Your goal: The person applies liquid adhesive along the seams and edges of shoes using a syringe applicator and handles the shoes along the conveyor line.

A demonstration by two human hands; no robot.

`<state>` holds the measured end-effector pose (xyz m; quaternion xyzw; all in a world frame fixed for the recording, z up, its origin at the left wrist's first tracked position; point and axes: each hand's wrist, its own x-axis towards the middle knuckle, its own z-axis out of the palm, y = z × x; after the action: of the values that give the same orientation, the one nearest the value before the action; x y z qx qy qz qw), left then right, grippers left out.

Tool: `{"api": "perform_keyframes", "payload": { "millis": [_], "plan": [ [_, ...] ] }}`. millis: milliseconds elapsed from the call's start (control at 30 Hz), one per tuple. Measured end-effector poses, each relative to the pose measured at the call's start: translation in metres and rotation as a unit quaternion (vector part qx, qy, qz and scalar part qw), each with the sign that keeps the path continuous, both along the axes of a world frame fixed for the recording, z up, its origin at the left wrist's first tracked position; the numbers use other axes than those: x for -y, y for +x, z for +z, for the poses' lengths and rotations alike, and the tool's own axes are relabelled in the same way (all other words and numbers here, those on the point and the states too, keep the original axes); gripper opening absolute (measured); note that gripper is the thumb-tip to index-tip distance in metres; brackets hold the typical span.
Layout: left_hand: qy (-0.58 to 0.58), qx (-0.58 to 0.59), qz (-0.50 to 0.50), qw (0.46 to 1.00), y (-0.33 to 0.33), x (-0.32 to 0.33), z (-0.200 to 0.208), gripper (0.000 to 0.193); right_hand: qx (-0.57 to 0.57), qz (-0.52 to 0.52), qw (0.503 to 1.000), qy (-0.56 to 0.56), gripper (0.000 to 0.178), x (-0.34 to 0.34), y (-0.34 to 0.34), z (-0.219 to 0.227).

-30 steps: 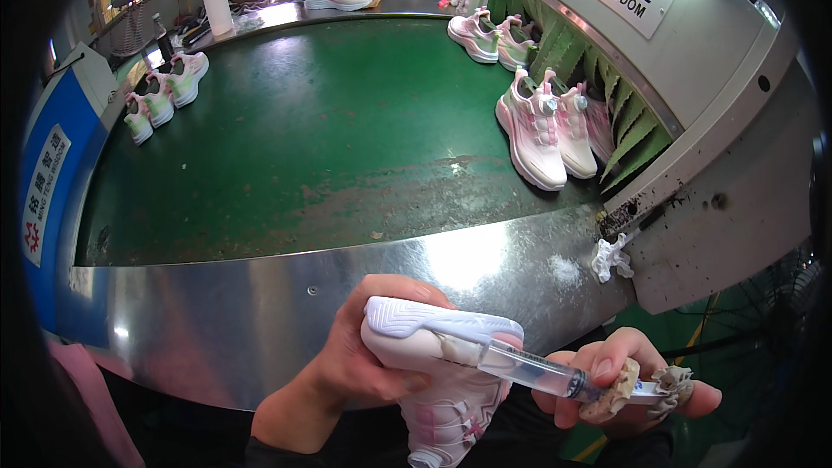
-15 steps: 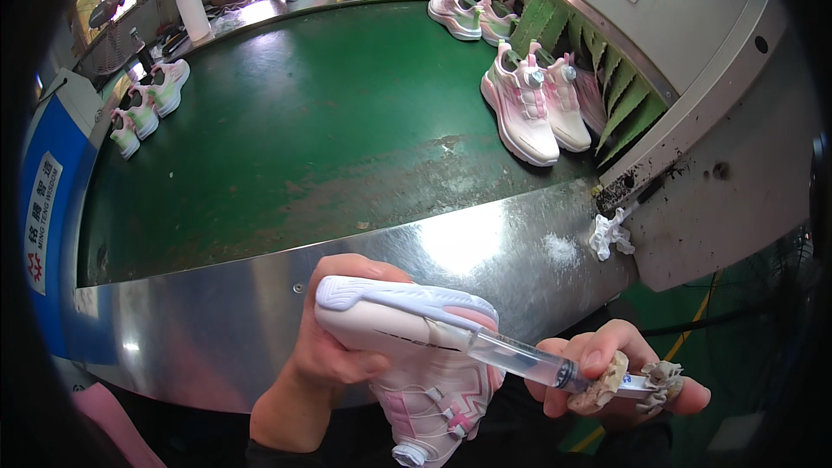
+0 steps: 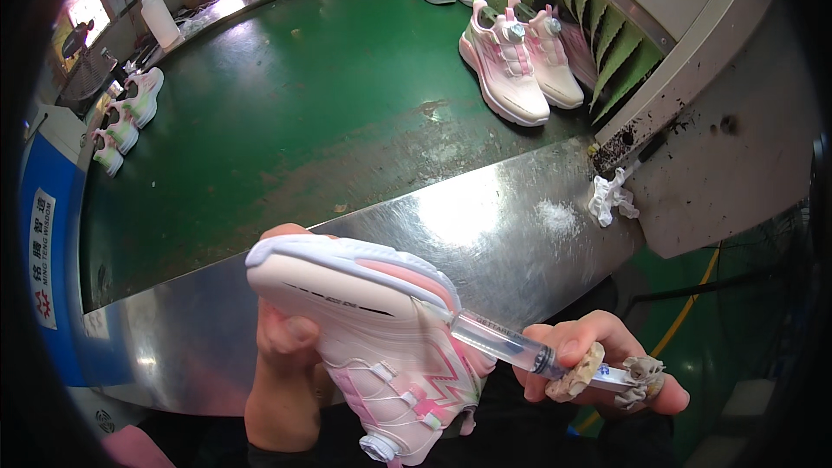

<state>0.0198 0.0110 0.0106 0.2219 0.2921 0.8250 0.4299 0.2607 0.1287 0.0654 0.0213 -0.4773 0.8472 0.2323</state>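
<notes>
Left hand (image 3: 282, 364), lower centre of frame, grip clenched round a pink-white shoe (image 3: 373, 329), sole turned up, toe toward upper left. Right hand (image 3: 598, 364), lower right, grip closed on a clear syringe (image 3: 507, 342); its tip touches the shoe's sole edge. Both sit in front of the steel desk (image 3: 485, 225) rim. Behind, green belt (image 3: 286, 113) w/ shoe pair (image 3: 516, 65) at upper right, more pairs at left edge. White rag (image 3: 609, 198) at right.

Shoe (image 3: 381, 338): white and pale pink, darker pink zigzag side pattern. Syringe (image 3: 507, 345): clear. Belt (image 3: 286, 113) beyond: dark green.
</notes>
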Motion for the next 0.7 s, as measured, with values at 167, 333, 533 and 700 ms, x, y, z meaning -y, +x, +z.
{"api": "perform_keyframes", "payload": {
  "millis": [167, 333, 533, 700],
  "plan": [
    [-0.061, 0.059, 0.053, 0.995, 0.012, 0.010, 0.026, 0.073, -0.047, 0.040, 0.998, -0.032, 0.087, -0.001, -0.003, -0.015],
    [-0.075, -0.035, -0.020, 0.996, -0.016, 0.002, -0.017, 0.069, -0.022, 0.031, 0.997, -0.064, 0.091, -0.007, 0.009, -0.028],
    [-0.018, 0.044, -0.031, 0.998, -0.027, 0.012, -0.027, 0.060, -0.003, 0.033, 0.996, -0.077, 0.095, 0.000, 0.013, -0.035],
    [-0.066, -0.032, 0.039, 0.997, -0.046, 0.026, -0.046, 0.050, 0.022, 0.011, 0.998, -0.053, 0.097, 0.003, 0.020, -0.038]
  ]
}}
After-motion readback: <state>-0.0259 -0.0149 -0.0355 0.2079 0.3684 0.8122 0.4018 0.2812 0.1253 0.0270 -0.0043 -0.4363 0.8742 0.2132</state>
